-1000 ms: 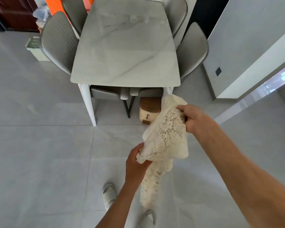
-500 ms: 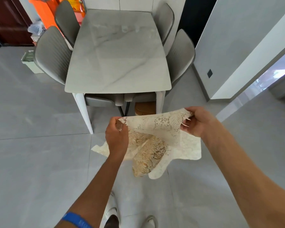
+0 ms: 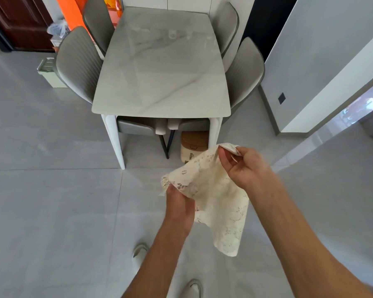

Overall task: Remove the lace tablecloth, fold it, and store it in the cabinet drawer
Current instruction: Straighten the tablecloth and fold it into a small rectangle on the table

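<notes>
Lace tablecloth off the worktop, folding in mid-air

Cream-white openwork lace tablecloth point(image 3: 215, 196) hangs between two hands above the grey tiled floor point(image 3: 52, 211), clear of the pale marble-patterned worktop point(image 3: 159, 72), which stands bare of it. So the removal looks done and the folding step is in hand — the storing has not begun, and no cabinet drawer is in view.

The right hand point(image 3: 243, 166) pinches the upper corner of the cloth between thumb and curled fingers point(image 3: 223, 160). The left hand point(image 3: 179, 203) grips a lower edge, its fingers wrapped into the fabric. The cloth already lies in several layers, a loose tail drooping below the hands toward the floor.

The next move probably calls for bringing the two held edges together and gathering that hanging tail — thin lace is limp and will slip out of line unless the corners are matched and kept taut.
</notes>
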### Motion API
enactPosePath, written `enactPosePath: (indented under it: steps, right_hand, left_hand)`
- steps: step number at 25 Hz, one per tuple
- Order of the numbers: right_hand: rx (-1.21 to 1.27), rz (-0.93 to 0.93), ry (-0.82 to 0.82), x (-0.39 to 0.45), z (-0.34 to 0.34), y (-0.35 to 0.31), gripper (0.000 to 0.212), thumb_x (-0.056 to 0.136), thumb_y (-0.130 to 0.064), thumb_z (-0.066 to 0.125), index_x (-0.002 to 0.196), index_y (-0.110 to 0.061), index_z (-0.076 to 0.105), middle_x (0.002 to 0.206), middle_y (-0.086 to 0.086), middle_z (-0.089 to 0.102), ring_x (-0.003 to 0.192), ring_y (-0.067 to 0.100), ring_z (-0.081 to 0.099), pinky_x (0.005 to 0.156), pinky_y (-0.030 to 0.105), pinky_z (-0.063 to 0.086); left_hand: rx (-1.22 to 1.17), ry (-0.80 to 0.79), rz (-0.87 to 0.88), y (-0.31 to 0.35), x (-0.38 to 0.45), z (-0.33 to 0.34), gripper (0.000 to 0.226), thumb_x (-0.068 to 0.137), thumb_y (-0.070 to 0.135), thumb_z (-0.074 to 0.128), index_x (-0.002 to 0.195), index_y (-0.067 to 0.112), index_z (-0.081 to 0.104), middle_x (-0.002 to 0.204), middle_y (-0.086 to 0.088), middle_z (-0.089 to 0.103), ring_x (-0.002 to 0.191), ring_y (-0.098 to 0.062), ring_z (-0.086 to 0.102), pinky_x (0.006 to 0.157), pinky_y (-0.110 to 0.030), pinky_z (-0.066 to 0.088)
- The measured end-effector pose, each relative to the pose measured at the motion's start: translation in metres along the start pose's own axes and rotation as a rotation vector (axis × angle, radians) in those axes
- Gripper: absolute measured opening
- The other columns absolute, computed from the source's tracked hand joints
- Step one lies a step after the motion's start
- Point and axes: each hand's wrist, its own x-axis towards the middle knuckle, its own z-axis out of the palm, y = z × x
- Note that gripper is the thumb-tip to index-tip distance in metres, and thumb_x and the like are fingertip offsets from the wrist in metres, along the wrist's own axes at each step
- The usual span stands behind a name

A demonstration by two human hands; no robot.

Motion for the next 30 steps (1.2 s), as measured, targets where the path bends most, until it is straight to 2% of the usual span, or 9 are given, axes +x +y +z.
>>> enactPosePath:
  steps: [4,7,9,12,14,16,18,21,30]
  right_hand:
    - [-0.076,-0.010,0.069,0.009,-0.012,0.000,0.013,0.099,-0.008,0.048,0.107,-0.001,0.056,0.078,0.019,0.065,0.060,0.025,0.065,0.042,0.027,0.054]
    - [-0.128,0.002,0.152,0.020,-0.028,-0.005,0.010,0.097,-0.012,0.052,0.103,-0.005,0.056,0.073,0.013,0.064,0.057,0.021,0.062,0.043,0.025,0.052]
    - [-0.319,-0.040,0.248,0.020,-0.046,-0.008,0.017,0.093,-0.026,0.060,0.089,-0.010,0.060,0.060,0.003,0.056,0.051,0.015,0.049,0.045,0.024,0.047]
    - [-1.065,-0.618,0.469,0.021,-0.081,-0.007,0.041,0.084,-0.052,0.061,0.065,-0.017,0.054,0.054,-0.007,0.047,0.048,0.013,0.040,0.054,0.031,0.038]
    - [-1.287,-1.039,0.163,0.011,-0.079,-0.011,0.022,0.083,-0.046,0.067,0.090,-0.026,0.060,0.086,-0.013,0.062,0.075,0.003,0.057,0.068,0.028,0.049]
    - [-1.409,-0.859,-0.361,0.007,-0.061,-0.015,0.046,0.080,-0.033,0.076,0.119,-0.042,0.053,0.114,-0.023,0.059,0.102,-0.004,0.057,0.083,0.017,0.048]
    - [-1.515,-0.678,-0.578,0.008,-0.044,-0.014,0.037,0.080,-0.026,0.077,0.109,-0.043,0.061,0.100,-0.013,0.069,0.090,0.004,0.066,0.076,0.026,0.054]
    - [-1.360,-0.771,-0.503,0.011,-0.034,-0.007,0.002,0.087,-0.019,0.072,0.087,-0.019,0.074,0.078,0.010,0.072,0.069,0.024,0.067,0.064,0.042,0.053]
    - [-1.146,-0.724,-0.412,0.019,-0.039,0.023,0.040,0.084,-0.005,0.072,0.058,-0.032,0.060,0.060,-0.015,0.060,0.056,0.000,0.055,0.051,0.012,0.043]
  left_hand:
    - [-0.226,-0.058,0.123,0.043,0.009,0.006,0.036,0.092,0.042,0.055,0.106,0.013,0.070,0.107,-0.010,0.071,0.105,-0.027,0.066,0.089,-0.040,0.053]
    - [0.388,0.144,0.324,0.054,0.017,0.024,0.013,0.090,0.028,0.066,0.079,0.028,0.074,0.076,0.013,0.072,0.071,0.002,0.067,0.059,-0.016,0.054]
    - [0.611,0.141,0.435,0.061,0.025,0.034,0.009,0.089,0.027,0.068,0.081,0.029,0.072,0.076,0.012,0.070,0.071,0.000,0.065,0.061,-0.017,0.055]
    - [0.844,-0.068,0.561,0.070,0.031,0.047,0.006,0.088,0.027,0.067,0.091,0.024,0.070,0.087,0.009,0.071,0.086,-0.005,0.066,0.077,-0.023,0.057]
    - [1.032,-0.177,0.664,0.072,0.029,0.062,0.007,0.086,0.026,0.068,0.091,0.021,0.067,0.089,0.018,0.066,0.091,0.002,0.060,0.082,-0.017,0.050]
    - [1.182,-0.335,0.773,0.067,0.021,0.077,0.007,0.086,0.020,0.067,0.092,0.016,0.067,0.088,0.018,0.063,0.089,0.000,0.055,0.080,-0.016,0.044]
    - [1.248,-0.376,0.843,0.060,0.015,0.079,0.009,0.086,0.018,0.067,0.092,0.012,0.069,0.091,0.009,0.065,0.089,-0.005,0.054,0.080,-0.021,0.045]
    - [1.038,-0.303,0.788,0.070,0.011,0.055,0.016,0.083,0.026,0.072,0.098,0.027,0.069,0.101,0.014,0.064,0.094,-0.005,0.059,0.076,-0.015,0.047]
    - [1.217,-0.182,0.443,0.040,0.005,-0.042,0.019,0.079,0.044,0.070,0.083,0.026,0.064,0.082,0.015,0.068,0.078,-0.005,0.063,0.068,-0.026,0.054]
